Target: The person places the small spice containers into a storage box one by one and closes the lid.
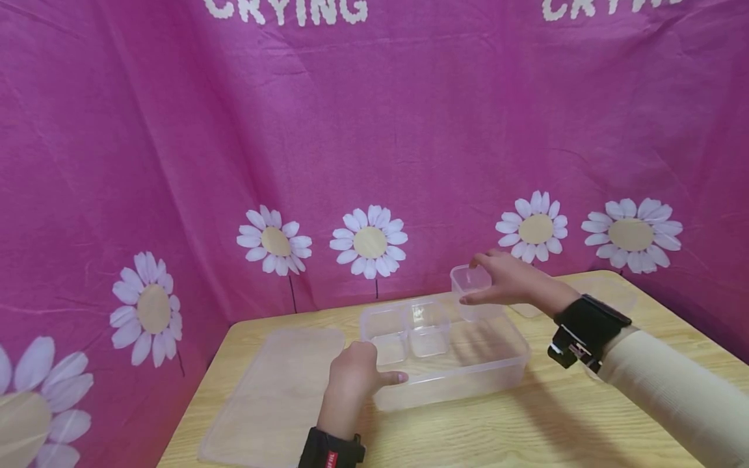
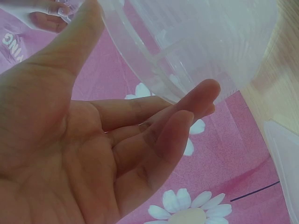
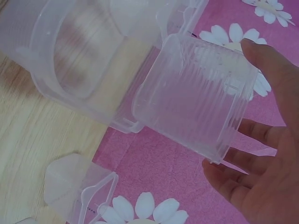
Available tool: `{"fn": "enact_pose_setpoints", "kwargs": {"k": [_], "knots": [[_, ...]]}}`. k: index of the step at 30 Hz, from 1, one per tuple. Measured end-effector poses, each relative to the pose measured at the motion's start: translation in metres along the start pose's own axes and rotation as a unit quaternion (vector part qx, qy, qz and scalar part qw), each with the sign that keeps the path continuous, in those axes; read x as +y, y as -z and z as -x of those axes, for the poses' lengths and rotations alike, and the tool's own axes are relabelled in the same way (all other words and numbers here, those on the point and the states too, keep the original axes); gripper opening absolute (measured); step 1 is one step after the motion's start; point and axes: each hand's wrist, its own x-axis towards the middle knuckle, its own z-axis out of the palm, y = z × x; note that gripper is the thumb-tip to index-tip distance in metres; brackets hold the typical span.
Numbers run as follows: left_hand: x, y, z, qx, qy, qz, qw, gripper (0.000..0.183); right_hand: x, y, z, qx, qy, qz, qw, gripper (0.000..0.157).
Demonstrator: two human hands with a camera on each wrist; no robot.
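Note:
A large clear plastic box (image 1: 456, 388) sits without a lid on the wooden table. At its left front corner my left hand (image 1: 353, 375) holds the wall, thumb along the front and fingers by the left side. My right hand (image 1: 510, 281) grips a small clear square container (image 3: 196, 93) by its rim, over the box's back right part. Two similar small containers, a left one (image 1: 390, 348) and a right one (image 1: 430, 342), stand side by side in the box's left half. The held container's base partly overlaps the box's rim in the head view.
A large flat clear lid (image 1: 272, 393) lies on the table (image 1: 445, 435) left of the box. Small clear lids (image 1: 608, 292) lie at the back right, partly hidden by the right arm. A pink cloth (image 1: 409, 130) with daisies hangs behind the table.

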Motion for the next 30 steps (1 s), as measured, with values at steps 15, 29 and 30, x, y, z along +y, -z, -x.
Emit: {"fn": "enact_pose_setpoints", "kwargs": {"k": [15, 29, 30], "knots": [[-0.002, -0.003, 0.001, -0.002, 0.005, 0.004, 1.0000, 0.055, 0.002, -0.020, -0.003, -0.013, -0.011, 0.000, 1.000, 0.068], [0.000, 0.000, 0.001, 0.003, 0.005, -0.001, 1.0000, 0.055, 0.010, -0.044, -0.006, -0.022, -0.010, 0.000, 1.000, 0.071], [0.000, 0.001, 0.001, 0.004, 0.005, 0.000, 1.0000, 0.054, 0.011, -0.045, -0.006, -0.021, -0.009, 0.002, 1.000, 0.071]]}}
